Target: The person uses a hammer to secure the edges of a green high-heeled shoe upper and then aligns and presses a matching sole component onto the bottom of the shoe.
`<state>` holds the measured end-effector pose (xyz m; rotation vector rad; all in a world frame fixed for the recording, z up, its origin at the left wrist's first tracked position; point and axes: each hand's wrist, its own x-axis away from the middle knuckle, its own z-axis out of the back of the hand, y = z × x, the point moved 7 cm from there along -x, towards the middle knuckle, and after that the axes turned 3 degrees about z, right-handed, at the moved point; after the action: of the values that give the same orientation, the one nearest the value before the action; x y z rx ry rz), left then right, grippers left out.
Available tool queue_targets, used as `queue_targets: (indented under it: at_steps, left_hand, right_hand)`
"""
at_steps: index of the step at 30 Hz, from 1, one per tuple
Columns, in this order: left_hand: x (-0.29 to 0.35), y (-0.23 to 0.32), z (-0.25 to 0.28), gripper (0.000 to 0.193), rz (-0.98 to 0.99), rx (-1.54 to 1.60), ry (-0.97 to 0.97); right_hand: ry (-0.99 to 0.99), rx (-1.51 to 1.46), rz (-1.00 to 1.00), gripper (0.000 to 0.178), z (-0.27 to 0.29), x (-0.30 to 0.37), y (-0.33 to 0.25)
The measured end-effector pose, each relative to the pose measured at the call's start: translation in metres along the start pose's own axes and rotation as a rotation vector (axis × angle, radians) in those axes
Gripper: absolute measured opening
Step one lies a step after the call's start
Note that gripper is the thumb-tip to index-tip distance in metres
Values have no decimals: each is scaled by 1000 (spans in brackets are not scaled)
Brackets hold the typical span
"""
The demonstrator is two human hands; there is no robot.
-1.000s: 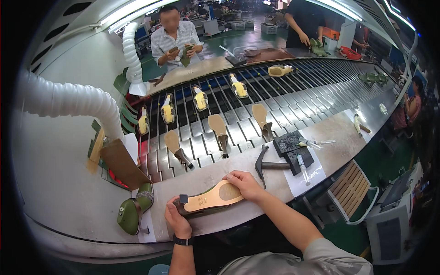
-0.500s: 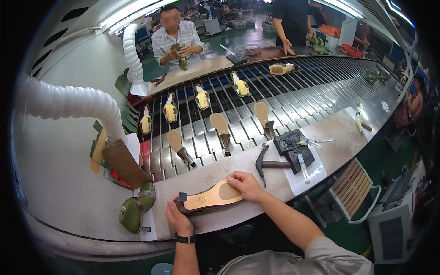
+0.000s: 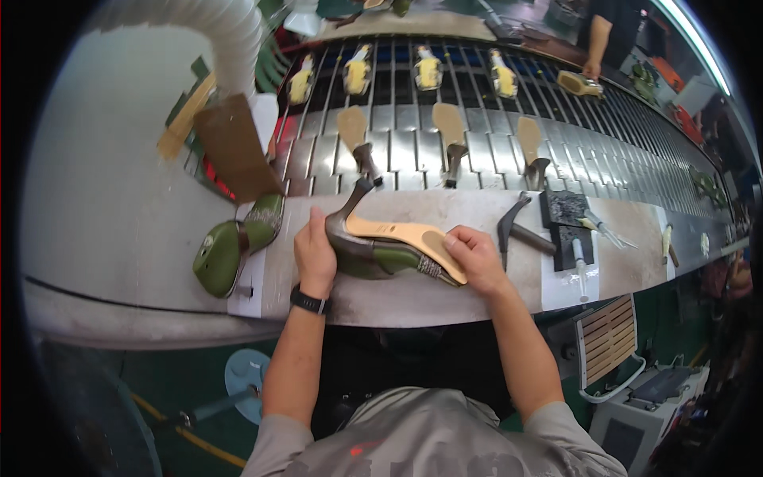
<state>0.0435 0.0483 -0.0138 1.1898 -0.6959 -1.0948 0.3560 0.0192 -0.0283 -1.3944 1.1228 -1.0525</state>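
Note:
Between my two hands, just over the near bench, is a high-heeled sandal (image 3: pixel 384 257) on a green shoe last, its tan sole turned up and its dark heel pointing up and away. My left hand (image 3: pixel 315 253) is closed around the heel end. At the toe end, my right hand (image 3: pixel 477 261) grips the shoe, with the thumb and fingers at the sole's edge. To the left, a second green last with a strapped sandal (image 3: pixel 230 253) rests on white paper. Right of my hands lies a hammer (image 3: pixel 524 232) with a dark head.
Beyond the bench (image 3: pixel 413 200), a slatted metal conveyor (image 3: pixel 405 163) carries several tan soles with heels (image 3: pixel 451 131) and several yellow-patched pieces (image 3: pixel 427 70). A dark block (image 3: pixel 566 211) and syringes (image 3: pixel 580 270) sit at right. A brown board (image 3: pixel 237 151) leans at left. Another person's hand (image 3: pixel 592 70) touches a sole.
My view has tipped down and shifted. The shoe has been rolled so its green side and raised heel show. The other person's hand has reached the sole on the far conveyor.

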Motion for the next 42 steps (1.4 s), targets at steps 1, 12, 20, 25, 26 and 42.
queue_targets:
  at_steps: [1,12,20,25,26,42]
  left_hand:
    - [4,10,1,60,-51,-23,53]
    - [19,4,17,60,-83,-26,115]
    - [18,4,17,59,-93,-11,119]
    - [17,7,17,59,-96,-5,108]
    - [17,8,17,59,-98,1,105]
    - [16,7,21,59,-100,-24,100]
  right_hand:
    - [3,33,7,26,-1,0,1]
    - [-7,78,34,24,-16,2,6]
    - [-9,66,40,24,-18,1,5]
    - [-5,88,68,24,-18,0,6]
    - [-4,87,69,24,-18,0,6]
    - [-9,75,54,23,-23,-1,7]
